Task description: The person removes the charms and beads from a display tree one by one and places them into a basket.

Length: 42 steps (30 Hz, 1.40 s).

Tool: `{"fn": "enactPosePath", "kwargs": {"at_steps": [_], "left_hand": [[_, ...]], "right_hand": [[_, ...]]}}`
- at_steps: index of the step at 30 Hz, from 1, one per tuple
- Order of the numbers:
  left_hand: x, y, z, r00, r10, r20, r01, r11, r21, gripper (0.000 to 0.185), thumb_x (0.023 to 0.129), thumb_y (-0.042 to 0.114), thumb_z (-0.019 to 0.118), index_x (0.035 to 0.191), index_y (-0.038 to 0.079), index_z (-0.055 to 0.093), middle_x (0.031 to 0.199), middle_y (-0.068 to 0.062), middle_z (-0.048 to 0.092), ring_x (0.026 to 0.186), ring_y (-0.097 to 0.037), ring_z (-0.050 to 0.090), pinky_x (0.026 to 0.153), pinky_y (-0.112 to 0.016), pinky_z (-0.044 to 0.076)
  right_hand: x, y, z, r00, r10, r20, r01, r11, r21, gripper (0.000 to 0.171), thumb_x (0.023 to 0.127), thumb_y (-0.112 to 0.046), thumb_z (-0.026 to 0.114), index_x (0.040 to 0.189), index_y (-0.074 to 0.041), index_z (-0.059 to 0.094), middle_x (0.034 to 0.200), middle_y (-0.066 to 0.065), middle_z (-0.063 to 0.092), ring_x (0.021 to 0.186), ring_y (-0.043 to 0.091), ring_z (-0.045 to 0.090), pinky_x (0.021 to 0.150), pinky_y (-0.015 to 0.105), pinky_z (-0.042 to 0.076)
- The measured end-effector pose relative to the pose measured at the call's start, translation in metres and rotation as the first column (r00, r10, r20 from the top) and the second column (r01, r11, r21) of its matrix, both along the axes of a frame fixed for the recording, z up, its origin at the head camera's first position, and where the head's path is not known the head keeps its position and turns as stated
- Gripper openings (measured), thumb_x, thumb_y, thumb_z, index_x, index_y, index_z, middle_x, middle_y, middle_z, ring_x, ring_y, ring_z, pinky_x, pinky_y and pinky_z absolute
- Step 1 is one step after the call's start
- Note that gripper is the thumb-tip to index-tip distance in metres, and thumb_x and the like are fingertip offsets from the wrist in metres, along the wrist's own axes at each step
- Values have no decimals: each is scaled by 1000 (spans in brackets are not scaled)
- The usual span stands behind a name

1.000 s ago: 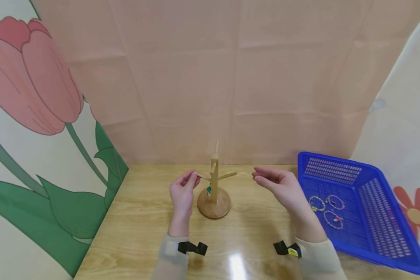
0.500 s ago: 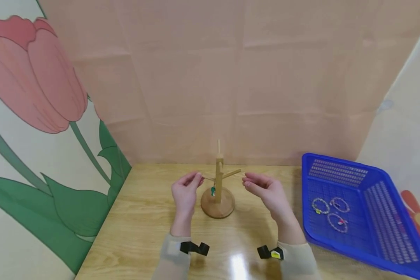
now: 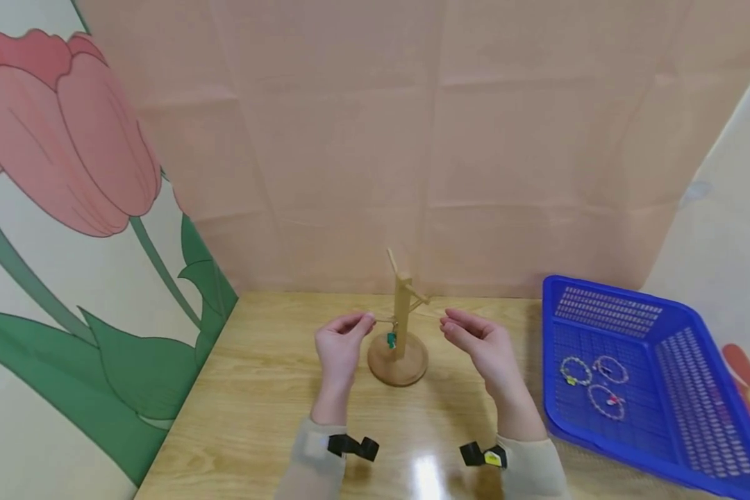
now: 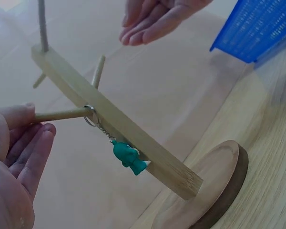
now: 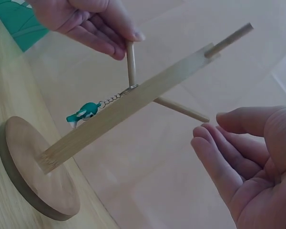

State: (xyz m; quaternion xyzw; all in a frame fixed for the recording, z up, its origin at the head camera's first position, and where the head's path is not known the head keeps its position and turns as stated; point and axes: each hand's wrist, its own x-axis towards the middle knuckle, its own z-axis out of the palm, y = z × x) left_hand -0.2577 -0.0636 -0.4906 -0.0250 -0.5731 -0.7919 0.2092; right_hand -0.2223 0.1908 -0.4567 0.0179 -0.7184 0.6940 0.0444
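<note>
A wooden peg stand (image 3: 402,316) with a round base (image 3: 387,371) is upright on the table. My left hand (image 3: 340,347) pinches the end of its left peg (image 4: 62,115) between thumb and fingers. From that peg hangs a keychain with a small teal figure (image 4: 128,157), its metal ring (image 4: 89,116) close against the post. My right hand (image 3: 487,351) is held to the right of the stand, fingers bent and holding nothing. In the right wrist view its thumb and fingertips are near the tip of another peg (image 5: 183,109); contact cannot be made out.
A blue plastic basket (image 3: 637,326) stands on the right of the wooden table (image 3: 256,396). Inside lie three beaded bracelets, among them one with a yellow charm (image 3: 576,372) and one with a red charm (image 3: 606,401). A pinkish cloth (image 3: 350,139) hangs behind.
My right hand has moved left, nearer the stand. The stand has turned, so its pegs point in different directions. My left hand keeps its pinch on the peg; the view has shifted slightly.
</note>
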Motion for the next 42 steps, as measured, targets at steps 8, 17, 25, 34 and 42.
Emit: {"fn": "enactPosePath", "kwargs": {"at_steps": [8,17,25,34,42], "left_hand": [[2,1,0,998,-49,-28,47,995,-83,14,85,3,91,87,-5,81,86,-15,80,72,-18,77,69,-29,68],[5,1,0,985,-154,-76,135,969,-208,9,84,-3,90,86,-4,81,88,-17,79,76,-17,76,67,-23,65],[5,-1,0,960,-245,-139,201,941,-270,9,85,-1,90,86,-4,82,90,-14,80,84,-21,78,74,-29,68],[6,1,0,932,-331,-149,267,903,-337,4,88,-5,85,91,-4,82,96,-12,80,89,-21,77,76,-29,68],[5,1,-1,925,-344,-162,269,894,-359,8,92,1,84,94,-6,81,99,-15,80,90,-19,76,76,-26,67]], "right_hand": [[-2,4,-3,999,-33,9,33,999,28,45,103,-14,76,141,6,65,125,12,77,106,7,74,95,22,62],[-1,0,-8,1000,9,-11,-9,1000,30,40,102,-7,75,137,9,66,127,24,73,106,9,74,95,22,62],[-3,-2,-8,1000,22,-3,-21,999,35,40,103,-7,74,139,9,65,130,26,71,107,8,73,95,21,62],[-5,1,-9,1000,19,7,-19,999,37,43,104,-8,73,142,9,62,134,26,69,107,5,72,96,22,62],[-5,6,-11,1000,9,21,-10,999,35,44,105,-9,72,144,9,61,135,25,69,107,5,73,96,23,62]]}}
